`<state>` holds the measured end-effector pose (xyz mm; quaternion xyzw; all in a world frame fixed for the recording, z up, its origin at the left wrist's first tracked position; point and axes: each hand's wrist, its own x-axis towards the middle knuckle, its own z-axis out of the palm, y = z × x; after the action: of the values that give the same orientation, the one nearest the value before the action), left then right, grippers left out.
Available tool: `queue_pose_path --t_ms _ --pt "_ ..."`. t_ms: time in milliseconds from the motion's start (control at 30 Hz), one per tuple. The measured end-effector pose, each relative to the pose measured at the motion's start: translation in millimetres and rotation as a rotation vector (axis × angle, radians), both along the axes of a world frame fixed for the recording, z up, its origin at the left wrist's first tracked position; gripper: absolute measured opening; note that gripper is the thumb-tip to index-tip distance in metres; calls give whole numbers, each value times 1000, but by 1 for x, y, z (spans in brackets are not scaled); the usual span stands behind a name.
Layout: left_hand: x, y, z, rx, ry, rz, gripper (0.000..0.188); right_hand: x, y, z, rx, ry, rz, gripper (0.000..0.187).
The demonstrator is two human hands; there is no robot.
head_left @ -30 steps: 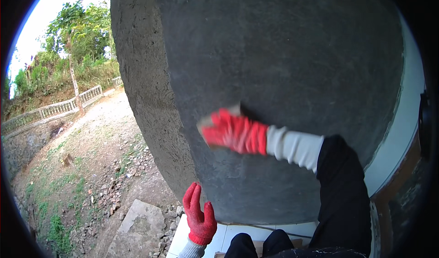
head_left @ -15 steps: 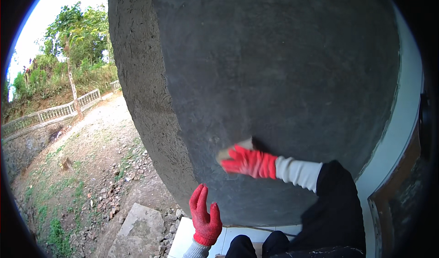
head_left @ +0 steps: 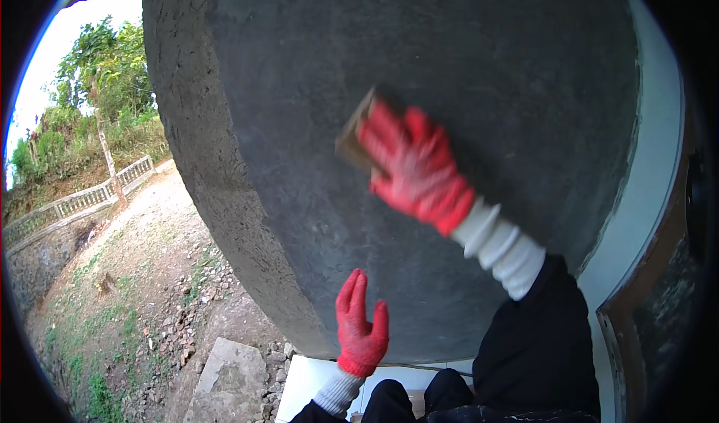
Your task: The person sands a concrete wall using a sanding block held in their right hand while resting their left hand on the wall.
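Observation:
A dark grey plastered wall fills most of the view. Against it, my right hand in a red-palmed glove is closed over a tan, flat-edged block. The block's edge shows beyond the fingertips; the rest lies hidden under the hand, so its exact kind is unclear. Low in the view, my left hand in a matching red glove is raised before the wall's lower part. Its fingers are stretched out and the thumb stands apart, with nothing held.
Rougher grey plaster covers the wall's left side. White tiles lie below, by my knees. At the right is a pale door-side strip. To the left are a concrete slab, rubble, sloping ground and a balustrade.
My right hand has moved up the wall with the block, and its forearm now slants upward. The left hand has shifted slightly right in the picture and stays open; the view has turned a little.

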<state>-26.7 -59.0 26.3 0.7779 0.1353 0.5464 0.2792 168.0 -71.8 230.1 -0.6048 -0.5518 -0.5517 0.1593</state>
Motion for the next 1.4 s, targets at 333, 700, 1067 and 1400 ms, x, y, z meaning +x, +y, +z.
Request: queue_pose_path --t_ms 333,700,1067,1400 --pt "148 18 -19 12 -42 175 98 17 -10 -132 -282 -7 -68 54" --pt "173 48 138 273 -406 577 117 100 -147 -46 173 196 176 46" --pt "122 95 187 539 -207 752 95 195 -189 -33 678 138 -111 56" --pt "113 144 234 544 -310 787 88 221 -166 -84 525 87 -121 56"
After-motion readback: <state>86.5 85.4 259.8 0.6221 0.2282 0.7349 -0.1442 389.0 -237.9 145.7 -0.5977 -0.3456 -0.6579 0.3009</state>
